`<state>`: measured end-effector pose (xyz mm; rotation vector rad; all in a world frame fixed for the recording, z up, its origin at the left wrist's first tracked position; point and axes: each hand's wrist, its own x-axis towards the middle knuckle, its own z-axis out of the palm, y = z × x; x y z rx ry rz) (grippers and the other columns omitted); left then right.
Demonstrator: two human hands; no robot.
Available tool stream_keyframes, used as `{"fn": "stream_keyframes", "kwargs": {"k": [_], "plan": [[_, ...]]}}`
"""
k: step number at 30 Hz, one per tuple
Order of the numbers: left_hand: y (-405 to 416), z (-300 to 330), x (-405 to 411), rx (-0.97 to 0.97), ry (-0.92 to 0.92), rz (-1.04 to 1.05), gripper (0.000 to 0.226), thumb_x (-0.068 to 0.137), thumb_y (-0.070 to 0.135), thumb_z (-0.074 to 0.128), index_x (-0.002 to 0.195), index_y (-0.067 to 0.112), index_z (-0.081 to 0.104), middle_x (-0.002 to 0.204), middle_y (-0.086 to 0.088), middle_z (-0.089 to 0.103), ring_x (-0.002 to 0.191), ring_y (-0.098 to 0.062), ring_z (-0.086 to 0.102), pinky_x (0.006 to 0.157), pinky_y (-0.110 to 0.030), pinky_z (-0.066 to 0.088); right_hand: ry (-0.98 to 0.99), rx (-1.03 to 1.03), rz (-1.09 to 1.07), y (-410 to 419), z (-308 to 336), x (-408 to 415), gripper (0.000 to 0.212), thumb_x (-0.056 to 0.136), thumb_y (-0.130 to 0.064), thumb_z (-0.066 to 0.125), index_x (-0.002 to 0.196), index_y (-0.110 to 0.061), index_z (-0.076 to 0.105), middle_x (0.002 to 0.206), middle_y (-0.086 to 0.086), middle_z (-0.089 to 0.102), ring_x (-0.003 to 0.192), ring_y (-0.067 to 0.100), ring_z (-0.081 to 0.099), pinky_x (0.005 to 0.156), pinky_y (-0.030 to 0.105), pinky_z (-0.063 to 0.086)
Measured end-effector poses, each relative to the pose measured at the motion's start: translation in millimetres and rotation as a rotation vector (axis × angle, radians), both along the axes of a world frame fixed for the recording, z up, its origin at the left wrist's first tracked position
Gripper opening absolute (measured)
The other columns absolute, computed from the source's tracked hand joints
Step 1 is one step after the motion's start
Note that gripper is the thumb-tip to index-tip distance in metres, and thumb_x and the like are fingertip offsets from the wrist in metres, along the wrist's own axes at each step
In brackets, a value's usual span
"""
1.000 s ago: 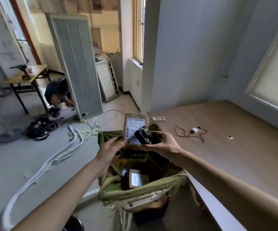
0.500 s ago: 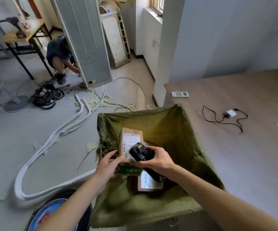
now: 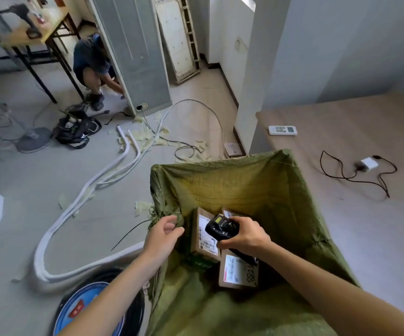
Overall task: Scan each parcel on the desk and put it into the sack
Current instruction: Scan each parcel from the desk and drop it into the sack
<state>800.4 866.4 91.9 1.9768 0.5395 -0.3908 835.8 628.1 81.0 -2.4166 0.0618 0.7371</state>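
Note:
The green woven sack (image 3: pixel 256 185) stands open beside the wooden desk (image 3: pixel 366 214). Inside it a brown cardboard parcel (image 3: pixel 202 235) with a white label lies tilted on other parcels, among them one with a red-edged label (image 3: pixel 238 272). My right hand (image 3: pixel 244 235) grips a black handheld scanner (image 3: pixel 220 226) over the sack's opening. My left hand (image 3: pixel 163 235) hovers at the sack's left rim with fingers loosely curled and nothing in it, just left of the parcel.
On the desk lie a white remote (image 3: pixel 282 130) and a white charger with a black cable (image 3: pixel 368 163). White hoses (image 3: pixel 94 185) snake across the floor. A person (image 3: pixel 91 66) crouches behind a grey panel (image 3: pixel 133 52). A round blue-faced object (image 3: pixel 87 309) sits below my left arm.
The parcel left my left hand and dropped into the sack. My left hand drew back to the sack's left rim. The view tilted down; my right hand keeps the scanner.

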Motion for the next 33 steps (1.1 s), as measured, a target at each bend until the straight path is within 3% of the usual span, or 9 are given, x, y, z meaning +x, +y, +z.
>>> {"fn": "stream_keyframes", "kwargs": {"k": [2,4,6,9,12,18,25,33], "plan": [[-1,10,7,0.006,-0.028,-0.046,0.040,0.095,0.029,0.065,0.135,0.025,0.056,0.121,0.004,0.061,0.110,-0.012,0.057,0.084,-0.023,0.046,-0.034,-0.014,-0.044,-7,12,2,0.080,0.058,-0.056,0.091,0.130,-0.035,0.064,0.107,-0.013,0.071,0.095,0.009,0.069,0.084,0.034,0.061],[-5,22,16,0.018,-0.065,-0.098,0.042,0.095,0.031,0.065,0.136,0.027,0.056,0.128,0.003,0.060,0.116,-0.014,0.057,0.095,-0.032,0.049,-0.064,-0.018,-0.093,-18,28,1,0.082,0.058,-0.057,0.091,0.132,-0.034,0.064,0.110,-0.012,0.072,0.097,0.009,0.068,0.086,0.032,0.060],[-11,37,27,0.038,-0.105,-0.163,0.044,0.095,0.036,0.064,0.138,0.031,0.055,0.135,0.003,0.058,0.125,-0.017,0.053,0.104,-0.039,0.047,-0.093,-0.024,-0.143,-32,49,-3,0.084,0.057,-0.057,0.090,0.133,-0.034,0.064,0.108,-0.013,0.070,0.097,0.009,0.068,0.087,0.032,0.060],[-30,66,44,0.044,-0.197,-0.315,0.046,0.095,0.040,0.064,0.139,0.036,0.053,0.143,0.005,0.053,0.136,-0.018,0.044,0.105,-0.039,0.041,-0.153,-0.037,-0.229,-57,88,-20,0.085,0.058,-0.057,0.090,0.135,-0.034,0.063,0.109,-0.013,0.070,0.099,0.011,0.067,0.090,0.033,0.059],[-64,101,61,0.045,-0.294,-0.464,0.048,0.092,0.044,0.066,0.139,0.036,0.054,0.147,0.005,0.051,0.137,-0.017,0.044,0.107,-0.037,0.038,-0.211,-0.026,-0.323,-89,136,-49,0.072,0.061,-0.053,0.090,0.125,-0.030,0.067,0.105,-0.009,0.073,0.094,0.012,0.069,0.086,0.034,0.060],[-161,182,49,0.058,-0.423,-0.802,0.065,0.082,0.067,0.065,0.140,0.042,0.049,0.150,0.007,0.050,0.137,-0.023,0.045,0.110,-0.048,0.042,-0.329,-0.089,-0.583,-154,236,-144,0.045,0.066,-0.043,0.091,0.103,-0.029,0.070,0.086,-0.005,0.074,0.078,0.013,0.072,0.069,0.030,0.060],[-295,260,-47,-0.067,-0.565,-1.130,0.066,0.084,0.062,0.067,0.141,0.034,0.053,0.148,0.003,0.053,0.135,-0.022,0.049,0.110,-0.044,0.042,-0.373,-0.291,-0.964,-225,319,-308,0.038,0.063,-0.055,0.086,0.088,-0.030,0.070,0.081,-0.007,0.073,0.080,0.016,0.071,0.071,0.033,0.056],[-445,322,-240,-0.154,-0.733,-1.472,0.056,0.088,0.044,0.072,0.137,0.020,0.060,0.142,-0.003,0.058,0.132,-0.019,0.052,0.106,-0.028,0.038,-0.342,-0.428,-1.316,-286,370,-545,0.041,0.057,-0.064,0.081,0.083,-0.036,0.068,0.080,-0.015,0.072,0.080,0.012,0.069,0.062,0.025,0.045]]}}
